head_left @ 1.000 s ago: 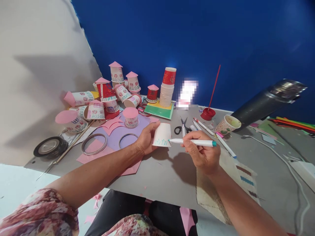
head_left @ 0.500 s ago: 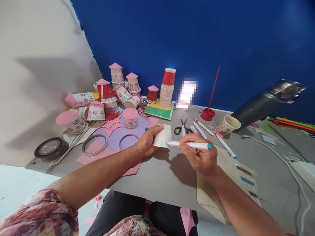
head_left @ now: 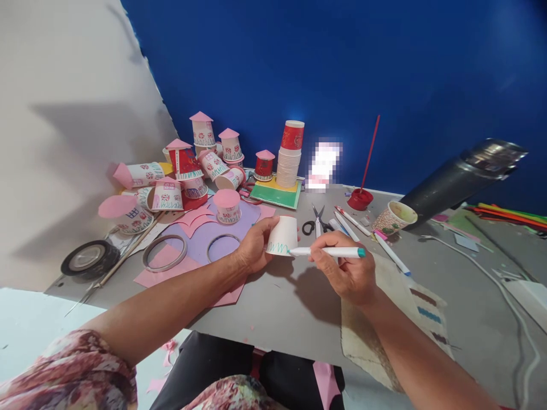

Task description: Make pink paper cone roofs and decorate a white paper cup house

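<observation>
A white paper cup (head_left: 282, 232), turned upside down, is gripped from its left side by my left hand (head_left: 258, 246). Green zigzag strokes run along the cup's lower rim. My right hand (head_left: 345, 267) holds a white marker pen (head_left: 329, 251) with a green end, and its tip touches the cup near the right end of the strokes. Behind the cup lie black-handled scissors (head_left: 317, 221). To the left, a small cup with a pink paper disc on top (head_left: 228, 206) stands on purple paper (head_left: 194, 242).
Decorated cups with pink cone tops (head_left: 203, 131) are heaped at back left. A cup stack (head_left: 289, 162) stands on a green-yellow booklet (head_left: 276, 196). Black tape (head_left: 89, 259) lies left; a dark flask (head_left: 453, 182) leans right, beside a patterned cup (head_left: 395, 217). A cloth (head_left: 371, 324) hangs over the front edge.
The cup in my left hand has turned slightly and stands more upright. The marker tip has shifted a little left with it, and the green line looks slightly fuller.
</observation>
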A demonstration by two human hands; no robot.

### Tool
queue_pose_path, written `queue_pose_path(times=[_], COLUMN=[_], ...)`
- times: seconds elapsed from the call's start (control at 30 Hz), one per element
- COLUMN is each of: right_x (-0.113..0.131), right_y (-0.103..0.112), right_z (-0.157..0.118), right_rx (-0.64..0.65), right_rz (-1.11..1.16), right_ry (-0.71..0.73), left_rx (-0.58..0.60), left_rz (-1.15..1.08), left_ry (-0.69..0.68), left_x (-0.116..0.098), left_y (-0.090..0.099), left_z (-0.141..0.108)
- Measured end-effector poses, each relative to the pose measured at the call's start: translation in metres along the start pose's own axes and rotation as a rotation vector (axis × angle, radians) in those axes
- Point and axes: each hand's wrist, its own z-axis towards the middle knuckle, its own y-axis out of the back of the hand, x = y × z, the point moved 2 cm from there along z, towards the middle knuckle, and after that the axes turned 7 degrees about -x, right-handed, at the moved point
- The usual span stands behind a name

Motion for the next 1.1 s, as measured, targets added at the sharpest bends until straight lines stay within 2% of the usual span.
queue_pose_path(times=[0.1, 0.23, 0.43, 0.6, 0.73, 0.87, 1.0, 1.1], right_x=[0.0006, 0.0025, 0.0011, 0.0004, 0.0009, -0.0010, -0.0031, -0.0039], right_y=[0.0000, -0.0007, 0.0013, 0.0014, 0.0003, 0.0023, 0.0011, 0.0021], right_z=[0.0005, -0.0004, -0.0013, -0.0006, -0.0010, -0.0001, 0.0004, 0.0007], right_rx=[-0.045, 0.046, 0.035, -0.049, 0.046, -0.010, 0.031, -0.034], right_rz=[-0.037, 0.022, 0.069, -0.001, 0.032, -0.005, 0.015, 0.010], right_ry=[0.029, 0.026, -0.008, -0.035, -0.042, -0.043, -0.036, -0.049], left_rx=[0.012, 0.011, 0.019, 0.007, -0.011, -0.009, -0.003, 0.008], left_rz=[-0.004, 0.062, 0.103, 0.068, 0.053, 0.031, 0.006, 0.000], left_ry=[-0.009, -0.058, -0.138, -0.088, -0.089, -0.064, -0.060, -0.056], left_x=[0.0011, 0.0035, 0.0050, 0.0050, 0.0031, 0.0016, 0.0011, 0.0010], left_y=[0.0006, 0.0020, 0.0034, 0.0016, -0.0002, -0.0014, -0.0020, -0.0029], left_z=[-0.0006, -0.0021, -0.0015, -0.0018, -0.0031, -0.0039, -0.0045, -0.0053])
